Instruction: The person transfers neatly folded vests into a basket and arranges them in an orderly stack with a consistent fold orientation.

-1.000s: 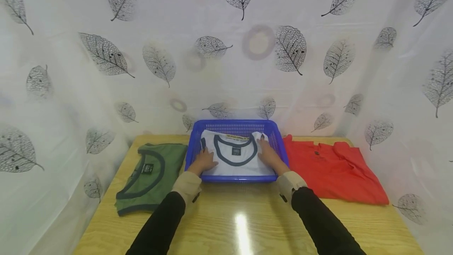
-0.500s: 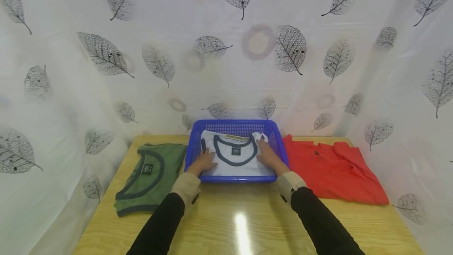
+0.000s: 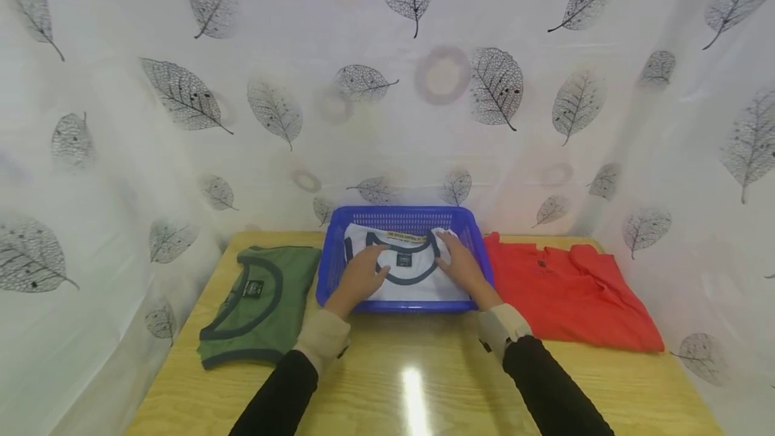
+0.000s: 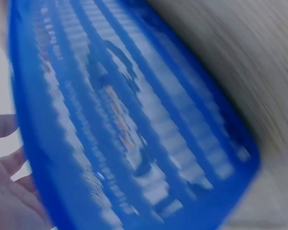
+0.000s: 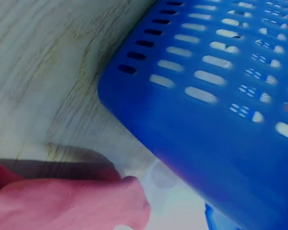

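Observation:
A folded white T-shirt (image 3: 399,290) with dark grey neck trim lies in a blue plastic basket (image 3: 399,306). Over the shirt's left half is my left hand (image 3: 360,274), its fingers loosely extended toward the collar and holding nothing. My right hand (image 3: 461,266) lies at the shirt's right shoulder, fingers relaxed, fingertips close to the collar trim. In the left wrist view, part of the left hand (image 4: 14,196) shows beyond the basket wall (image 4: 43,158). The basket wall (image 5: 149,115) fills much of the right wrist view, and the right hand is mostly hidden behind it.
A folded green shirt (image 3: 297,288) with dark trim lies left of the basket on the wooden table (image 3: 375,369). To the right lies a folded red shirt (image 3: 581,301). A leaf-patterned white curtain (image 3: 387,147) hangs behind the table and along both sides.
My left hand has lifted from the shirt's left edge and moved right and up, over the collar's left side. The right hand has shifted slightly. The shirt and basket stay in place.

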Demonstrator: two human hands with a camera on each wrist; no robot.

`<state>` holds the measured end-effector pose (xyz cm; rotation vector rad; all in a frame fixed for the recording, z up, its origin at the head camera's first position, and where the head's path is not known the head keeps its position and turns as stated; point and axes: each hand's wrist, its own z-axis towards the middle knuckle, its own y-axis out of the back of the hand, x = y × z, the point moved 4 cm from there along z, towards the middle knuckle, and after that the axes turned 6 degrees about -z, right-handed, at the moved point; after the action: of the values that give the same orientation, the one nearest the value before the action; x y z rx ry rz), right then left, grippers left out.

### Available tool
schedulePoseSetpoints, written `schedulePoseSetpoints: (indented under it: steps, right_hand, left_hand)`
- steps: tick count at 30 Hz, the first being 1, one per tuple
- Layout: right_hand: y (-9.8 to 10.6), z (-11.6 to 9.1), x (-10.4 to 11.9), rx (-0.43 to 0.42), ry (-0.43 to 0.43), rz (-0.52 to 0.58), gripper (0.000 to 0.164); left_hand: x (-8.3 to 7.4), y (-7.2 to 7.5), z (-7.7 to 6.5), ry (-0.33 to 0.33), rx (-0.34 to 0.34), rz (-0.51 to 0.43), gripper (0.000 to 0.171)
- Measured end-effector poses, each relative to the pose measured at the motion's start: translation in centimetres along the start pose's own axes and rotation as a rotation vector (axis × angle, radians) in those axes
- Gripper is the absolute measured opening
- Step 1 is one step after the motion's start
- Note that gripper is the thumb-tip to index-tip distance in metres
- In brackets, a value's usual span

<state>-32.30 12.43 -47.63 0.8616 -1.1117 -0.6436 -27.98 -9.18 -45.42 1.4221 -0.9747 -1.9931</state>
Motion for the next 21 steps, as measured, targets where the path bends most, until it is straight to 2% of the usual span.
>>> schedulePoseSetpoints:
  steps: [6,10,12,15,21]
  right_hand:
    - [2.3,-2.4,0.5,-0.132,0.061,0.049,0.057]
    - [4.4,-4.1,0.1,-0.244,0.091,0.057,0.051]
    - [5.6,-5.2,-0.5,-0.308,0.095,0.055,0.048]
    - [7.6,-6.9,-1.8,-0.407,0.080,0.066,0.042]
    - [10.9,-10.3,-6.5,-0.539,-0.048,0.089,0.037]
  left_hand:
    - [-5.2,-1.1,-1.3,-0.192,-0.158,0.018,0.031]
    - [-8.5,-2.6,-2.3,-0.305,-0.212,0.012,0.025]
    - [-10.2,-3.7,-3.0,-0.357,-0.208,0.008,0.024]
    - [-12.4,-5.7,-3.8,-0.417,-0.166,0.016,0.023]
    - [-15.2,-9.8,-5.1,-0.465,-0.028,0.018,0.020]
